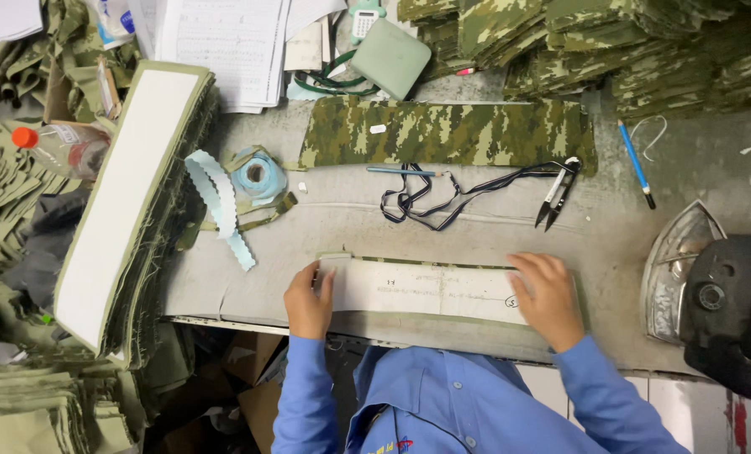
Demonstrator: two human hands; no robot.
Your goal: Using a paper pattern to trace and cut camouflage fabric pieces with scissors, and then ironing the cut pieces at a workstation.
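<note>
Presently, the left hand (308,300) lies flat, fingers together, pressing the left end of a long pale fabric strip (430,290) near the front edge of the table (611,227). The right hand (548,298) rests palm down, fingers slightly spread, on the strip's right end. Neither hand pinches anything. Beyond the strip, toward the table's middle, lie thread snips (558,192) tied to a dark cord (442,197), then a camouflage fabric piece (447,133). A blue pencil (637,164) lies towards the right edge, with an iron (711,290) at the front right corner. A stack of white-faced strips (127,197) leans over the left edge, a blue tape roll (256,175) just beside it.
</note>
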